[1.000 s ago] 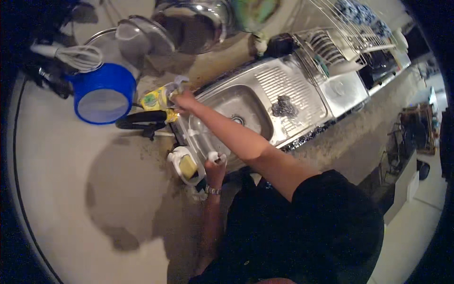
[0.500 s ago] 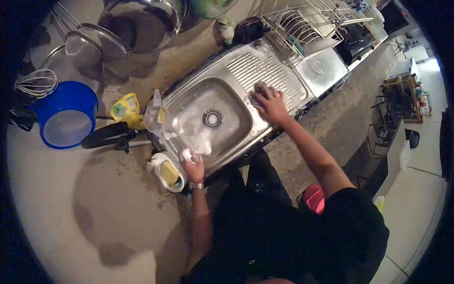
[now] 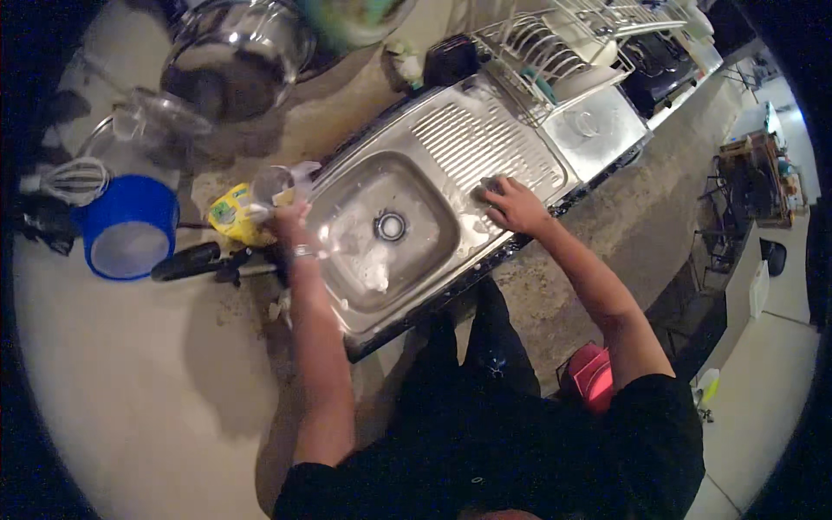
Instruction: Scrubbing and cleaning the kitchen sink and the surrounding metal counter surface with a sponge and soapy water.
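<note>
Steel sink (image 3: 407,191): basin wet. Left hand (image 3: 290,227): blurred beside the yellow packet (image 3: 227,212); opening and hold cannot be told. Right hand (image 3: 520,210): fingers half-curled over the dark scourer (image 3: 490,187) on the drainboard (image 3: 472,139); full-finger grip advisable. Packet print: illegible.

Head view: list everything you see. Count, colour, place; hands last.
Basin: one, silver, centre
Drainboard: one, silver, beside basin
Scourer: one, dark, on drainboard
Packet: one, yellow, left of basin
Container: one, clear, beside packet
Handle: one, black, near packet
Vessel: one, blue, far left
Whisk: one, pale, beside vessel
Pot: one, silver, upper left
Tub: one, black, above drainboard
Rack: one, pale, upper right
Unclear item: one, red, lower right
Left hand: one, at container
Right hand: one, over scourer
</note>
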Motion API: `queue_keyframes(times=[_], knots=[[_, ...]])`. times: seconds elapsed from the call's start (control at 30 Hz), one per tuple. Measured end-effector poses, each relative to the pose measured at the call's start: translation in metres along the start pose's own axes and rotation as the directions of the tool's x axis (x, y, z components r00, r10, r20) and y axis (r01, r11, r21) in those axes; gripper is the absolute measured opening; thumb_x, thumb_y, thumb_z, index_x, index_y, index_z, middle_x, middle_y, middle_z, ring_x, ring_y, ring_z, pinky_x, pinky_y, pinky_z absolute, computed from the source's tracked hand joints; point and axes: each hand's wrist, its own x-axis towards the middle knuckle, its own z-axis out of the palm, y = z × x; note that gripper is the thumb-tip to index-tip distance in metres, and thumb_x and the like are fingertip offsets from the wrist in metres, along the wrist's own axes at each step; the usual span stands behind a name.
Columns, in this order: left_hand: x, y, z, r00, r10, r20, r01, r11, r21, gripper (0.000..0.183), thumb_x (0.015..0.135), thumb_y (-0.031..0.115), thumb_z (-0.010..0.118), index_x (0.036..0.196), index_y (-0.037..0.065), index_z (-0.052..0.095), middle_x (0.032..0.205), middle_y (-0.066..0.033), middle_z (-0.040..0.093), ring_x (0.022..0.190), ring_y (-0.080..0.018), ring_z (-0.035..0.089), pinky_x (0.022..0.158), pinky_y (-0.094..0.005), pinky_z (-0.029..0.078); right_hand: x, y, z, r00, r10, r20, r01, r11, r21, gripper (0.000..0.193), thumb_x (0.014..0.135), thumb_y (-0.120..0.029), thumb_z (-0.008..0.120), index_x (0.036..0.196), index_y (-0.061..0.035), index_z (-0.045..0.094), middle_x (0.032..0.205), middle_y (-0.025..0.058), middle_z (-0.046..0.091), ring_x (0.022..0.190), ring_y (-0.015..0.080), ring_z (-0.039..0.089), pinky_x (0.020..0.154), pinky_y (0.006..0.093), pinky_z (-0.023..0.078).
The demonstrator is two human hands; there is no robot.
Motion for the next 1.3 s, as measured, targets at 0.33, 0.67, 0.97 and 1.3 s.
queue_keyframes(times=[0.33,0.67,0.97,1.3], knots=[[-0.035,0.143,0.088,0.959,-0.281,-0.028,0.237,0.855,-0.462,0.054,0.098,0.041,0.055,0.135,0.003,0.047,0.129,-0.0139,0.054,0.11,-0.0294,0.059,0.089,-0.0409,0.057,0.031,0.09,0.007,0.812,0.532,-0.239,-0.521,0.846,0.116,0.022,0.087,-0.024,0.053,0.101,-0.009,0.062,0.096,0.0177,0.063,0.088,0.0385,0.062,0.077,0.0504,0.049],[-0.063,0.079,0.103,0.993,-0.117,-0.028,0.107,0.963,-0.246,0.052,0.097,0.035,0.057,0.133,-0.003,0.049,0.13,-0.015,0.057,0.104,-0.0269,0.065,0.089,-0.0373,0.055,-0.009,0.096,-0.005,0.75,0.569,-0.337,-0.615,0.788,-0.039,0.032,0.088,-0.033,0.06,0.113,-0.0135,0.06,0.105,0.0185,0.054,0.101,0.0361,0.049,0.084,0.0526,0.04],[-0.083,0.09,0.12,0.975,-0.223,0.004,0.223,0.971,-0.089,0.059,0.094,0.042,0.061,0.138,0.006,0.046,0.129,-0.0091,0.057,0.111,-0.0185,0.059,0.089,-0.0327,0.052,0.009,0.0,0.024,0.985,0.169,0.036,-0.171,0.921,0.351,0.025,0.087,-0.024,0.063,0.109,-0.011,0.059,0.106,0.0189,0.053,0.104,0.0372,0.053,0.089,0.0474,0.046],[-0.084,0.092,0.087,0.982,-0.187,0.008,0.187,0.982,0.025,0.053,0.094,0.038,0.063,0.13,0.0,0.053,0.124,-0.0095,0.06,0.098,-0.0218,0.061,0.08,-0.0352,0.054,-0.097,0.212,-0.14,0.389,0.917,0.092,-0.14,-0.04,0.989,0.038,0.101,-0.036,0.048,0.117,-0.0036,0.062,0.105,0.0037,0.066,0.095,0.0142,0.06,0.086,0.0314,0.05]])
